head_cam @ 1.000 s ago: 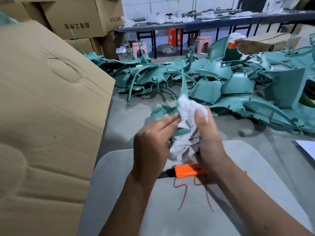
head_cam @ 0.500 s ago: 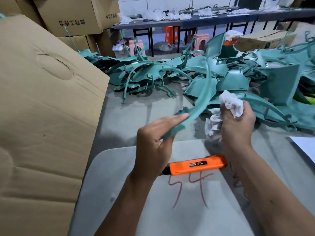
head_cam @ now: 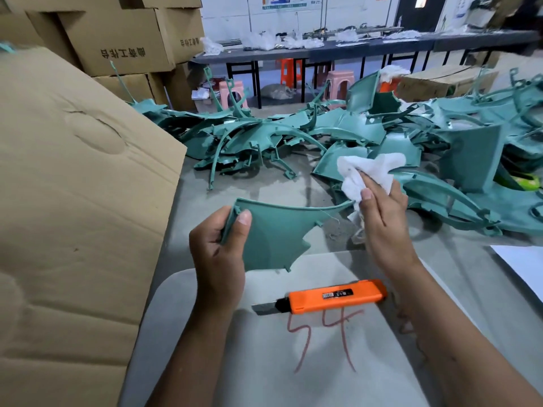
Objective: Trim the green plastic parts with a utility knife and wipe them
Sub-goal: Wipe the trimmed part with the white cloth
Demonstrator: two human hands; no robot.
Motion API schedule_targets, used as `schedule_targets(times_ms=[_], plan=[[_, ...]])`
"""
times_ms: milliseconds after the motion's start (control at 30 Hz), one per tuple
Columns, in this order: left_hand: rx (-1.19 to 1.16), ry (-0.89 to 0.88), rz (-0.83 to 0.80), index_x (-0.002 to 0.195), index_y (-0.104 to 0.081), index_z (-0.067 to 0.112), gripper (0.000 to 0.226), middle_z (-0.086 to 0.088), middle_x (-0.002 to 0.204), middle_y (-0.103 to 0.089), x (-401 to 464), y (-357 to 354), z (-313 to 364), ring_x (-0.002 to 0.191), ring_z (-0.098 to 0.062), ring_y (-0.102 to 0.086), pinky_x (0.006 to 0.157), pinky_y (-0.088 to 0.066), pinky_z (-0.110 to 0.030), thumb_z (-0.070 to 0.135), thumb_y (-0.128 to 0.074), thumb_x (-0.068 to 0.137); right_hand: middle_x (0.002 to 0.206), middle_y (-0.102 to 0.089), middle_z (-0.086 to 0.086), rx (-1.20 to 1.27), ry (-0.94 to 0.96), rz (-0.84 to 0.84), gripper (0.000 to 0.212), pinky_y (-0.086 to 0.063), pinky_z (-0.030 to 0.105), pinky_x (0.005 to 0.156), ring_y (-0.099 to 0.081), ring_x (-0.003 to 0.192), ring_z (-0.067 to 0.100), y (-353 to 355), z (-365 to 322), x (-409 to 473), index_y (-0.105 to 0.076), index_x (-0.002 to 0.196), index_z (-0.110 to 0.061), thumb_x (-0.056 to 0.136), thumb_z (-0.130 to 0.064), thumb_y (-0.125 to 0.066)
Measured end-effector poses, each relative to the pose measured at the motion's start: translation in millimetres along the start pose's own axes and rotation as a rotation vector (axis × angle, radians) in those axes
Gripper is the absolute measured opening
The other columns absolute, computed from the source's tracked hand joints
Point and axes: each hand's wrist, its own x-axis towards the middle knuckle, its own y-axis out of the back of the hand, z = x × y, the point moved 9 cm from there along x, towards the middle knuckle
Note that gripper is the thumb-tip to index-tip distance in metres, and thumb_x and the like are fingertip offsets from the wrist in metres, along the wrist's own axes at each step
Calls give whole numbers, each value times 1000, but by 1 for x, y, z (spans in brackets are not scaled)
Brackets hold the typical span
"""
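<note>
Above the desk [head_cam: 293,377], my left hand [head_cam: 219,259] pinches a green plastic part [head_cam: 273,230] by its edge; my right hand [head_cam: 382,218] curls its fingers [head_cam: 367,193] around a white cloth [head_cam: 367,171].

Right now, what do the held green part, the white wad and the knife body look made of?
Green part: moulded plastic, matte, thin ribbed edges. White wad: soft cloth or paper, crumpled and fuzzy; unclear which. Utility knife: glossy orange plastic body, grey metal blade tip.
</note>
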Motion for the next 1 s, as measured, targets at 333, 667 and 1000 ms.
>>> schedule_targets(times_ms=[333, 667, 1000], plan=[[256, -199, 41, 65, -32, 31, 41, 15, 55, -36, -6, -10, 23, 53, 0, -35, 50, -25, -19, 27, -59, 97, 123, -67, 11, 35, 205, 83, 31, -36, 11, 107, -57, 118, 14, -4, -50, -17, -71, 129, -9, 109, -8, -48], [518, -477, -95, 91, -73, 4, 29, -4, 78, -68, -16, -35, 30, 69, -13, -59, 57, -44, -19, 26, -58, 102, 120, -67, 4, 135, 322, 68, 30, -50, 32, 100, -61, 115, 21, -29, -88, -47, -72, 128, -8, 106, -2, -52], [266, -150, -101, 70, -67, 14, 30, 3, 68, -68, -9, -16, -14, 64, -10, -62, 57, -45, -23, 33, -54, 88, 137, -49, 12, 81, 624, -279, 42, -49, 34, 98, -55, 119, 23, -63, -131, -83, -55, 148, -9, 108, -16, -43]])
